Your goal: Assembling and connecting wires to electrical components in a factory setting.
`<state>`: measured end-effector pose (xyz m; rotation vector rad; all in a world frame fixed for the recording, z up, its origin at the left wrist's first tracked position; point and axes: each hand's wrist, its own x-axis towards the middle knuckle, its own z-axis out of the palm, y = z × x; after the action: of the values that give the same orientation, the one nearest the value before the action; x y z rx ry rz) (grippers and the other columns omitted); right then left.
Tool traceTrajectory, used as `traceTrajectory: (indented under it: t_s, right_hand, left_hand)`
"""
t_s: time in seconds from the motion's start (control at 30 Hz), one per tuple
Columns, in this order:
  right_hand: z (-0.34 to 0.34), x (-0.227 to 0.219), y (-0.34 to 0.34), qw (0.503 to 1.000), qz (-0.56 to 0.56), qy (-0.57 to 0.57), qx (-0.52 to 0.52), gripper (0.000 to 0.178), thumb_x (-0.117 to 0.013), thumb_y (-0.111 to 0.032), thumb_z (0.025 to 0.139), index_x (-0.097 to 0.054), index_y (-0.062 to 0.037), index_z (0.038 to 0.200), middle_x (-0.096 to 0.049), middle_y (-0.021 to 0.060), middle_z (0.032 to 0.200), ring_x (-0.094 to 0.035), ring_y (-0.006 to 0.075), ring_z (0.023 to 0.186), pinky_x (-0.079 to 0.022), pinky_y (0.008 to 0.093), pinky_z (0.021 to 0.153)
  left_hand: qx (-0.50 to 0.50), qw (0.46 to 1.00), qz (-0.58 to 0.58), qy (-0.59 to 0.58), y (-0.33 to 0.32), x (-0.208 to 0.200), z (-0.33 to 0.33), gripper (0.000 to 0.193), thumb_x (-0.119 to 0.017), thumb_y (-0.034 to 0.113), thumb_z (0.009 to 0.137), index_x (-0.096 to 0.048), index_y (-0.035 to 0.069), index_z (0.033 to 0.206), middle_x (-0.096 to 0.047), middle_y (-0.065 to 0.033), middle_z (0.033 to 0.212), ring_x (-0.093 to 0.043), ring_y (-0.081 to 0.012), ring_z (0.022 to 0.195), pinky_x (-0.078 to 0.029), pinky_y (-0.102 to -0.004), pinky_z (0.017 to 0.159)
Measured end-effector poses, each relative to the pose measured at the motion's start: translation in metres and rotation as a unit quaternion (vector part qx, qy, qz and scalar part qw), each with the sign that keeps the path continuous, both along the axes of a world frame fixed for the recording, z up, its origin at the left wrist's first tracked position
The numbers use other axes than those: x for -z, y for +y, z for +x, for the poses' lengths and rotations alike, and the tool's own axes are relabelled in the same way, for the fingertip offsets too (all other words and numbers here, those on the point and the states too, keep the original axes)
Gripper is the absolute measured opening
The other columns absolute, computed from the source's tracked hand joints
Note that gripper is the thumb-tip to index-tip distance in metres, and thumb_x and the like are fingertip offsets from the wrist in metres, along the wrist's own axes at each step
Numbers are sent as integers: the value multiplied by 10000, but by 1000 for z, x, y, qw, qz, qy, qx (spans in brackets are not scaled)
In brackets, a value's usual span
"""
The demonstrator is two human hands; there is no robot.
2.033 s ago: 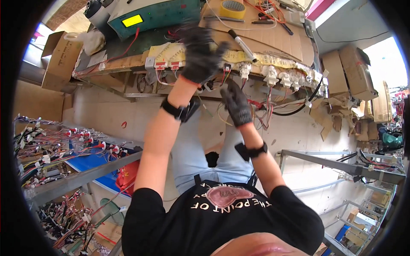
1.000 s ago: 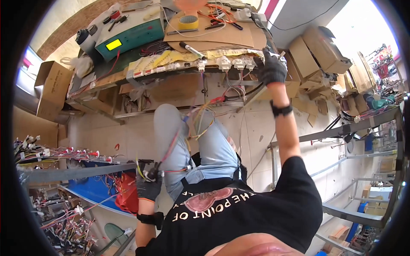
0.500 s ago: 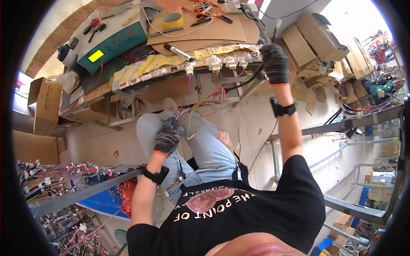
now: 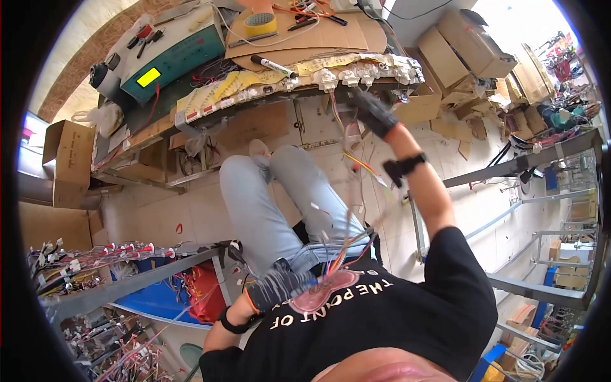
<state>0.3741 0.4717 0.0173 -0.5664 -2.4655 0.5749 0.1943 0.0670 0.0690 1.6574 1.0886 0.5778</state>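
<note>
While the person is facing the long workbench [image 4: 137, 142], a metal rack [image 4: 149, 267] crowded with cables is standing on the person's side of it, off to the left. On the bench's left part a teal box [image 4: 184, 62] is showing a lit yellow screen, and over the bench's middle a cardboard sheet [image 4: 353, 38] is lying flat. Along the front edge a strip of white connectors [image 4: 325, 80] is running. Below that edge, right of the bench's middle, loose coloured wires [image 4: 360, 162] are hanging, and a bundle of wires [image 4: 347, 249] is fanning out well back from the bench, near the person's waist; blur is keeping me from telling whether the two are joined.

The left hand [image 4: 280, 290], farther back from the bench, is bending its fingers toward that bundle; I cannot tell whether it is gripping. The right hand [image 4: 375, 114] is hovering just in front of the bench's edge, fingers smeared, so its hold is escaping me too. Working well here, I'm judging, is meaning gripping plug bodies rather than strands, keeping the wires slack and untangling them clear of the connectors. On the bench, behind the strip, a marker [image 4: 273, 65] is lying.
</note>
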Motion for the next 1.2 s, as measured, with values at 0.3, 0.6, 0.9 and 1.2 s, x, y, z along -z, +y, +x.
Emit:
traceTrajectory:
  t_s: [0.3,0.6,0.9,1.2]
  right_hand:
    - [65,14,-101,956,-281,-77,23,190,-495,-187,886,-553,-17,949,-613,51,780,-579,126,691,-471,280,637]
    - [153,-58,24,866,56,-204,453,265,-461,-145,829,-539,-64,1069,-583,220,847,-578,378,747,-467,430,631]
    - [136,-34,53,893,104,-271,343,217,-516,-285,858,-595,-84,887,-592,195,714,-600,347,687,-477,401,602]
    - [89,30,82,879,39,79,468,266,-571,-230,710,-626,-53,901,-625,192,888,-603,338,809,-482,379,741]
  left_hand:
    - [94,976,164,109,-32,25,-30,277,-505,102,824,-582,51,1086,-545,-178,1154,-561,-358,958,-469,-410,802]
    - [-23,995,-47,83,22,-17,5,242,-578,179,805,-610,17,981,-596,-214,784,-586,-348,712,-451,-370,643]
    - [-2,990,67,127,27,20,-44,233,-565,192,821,-616,-12,921,-580,-229,763,-570,-355,697,-442,-389,628]
    - [79,992,-89,40,117,-62,-3,185,-561,163,848,-615,30,963,-591,-175,742,-597,-262,722,-447,-363,625]
